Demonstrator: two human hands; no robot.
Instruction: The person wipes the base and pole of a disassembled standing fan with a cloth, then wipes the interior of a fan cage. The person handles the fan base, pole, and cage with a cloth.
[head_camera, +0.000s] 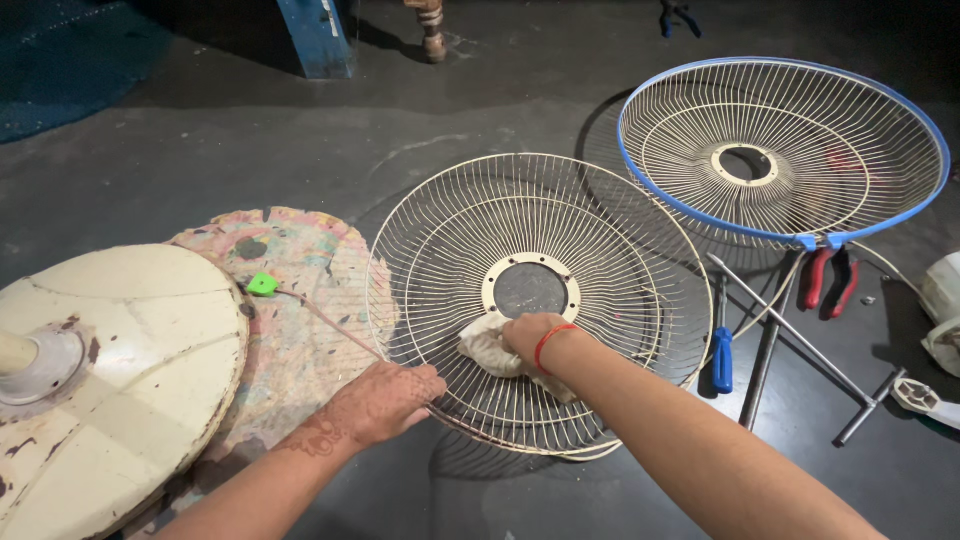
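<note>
Head view: R hand (530, 335) presses rag (487, 350) on fan grille (620, 300); L hand (385, 400) grips rim.

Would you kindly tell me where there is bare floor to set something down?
Bare floor lies beyond the patterned mat, left of the blue-rimmed grille. Crowded: right of the cream grille, with screwdriver, red pliers and metal rods.

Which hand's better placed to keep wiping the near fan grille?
Right, probably. The right hand already presses the cloth onto the wire fan grille beside its hub ring. The left hand grips the grille's near rim, steadying it.
</note>
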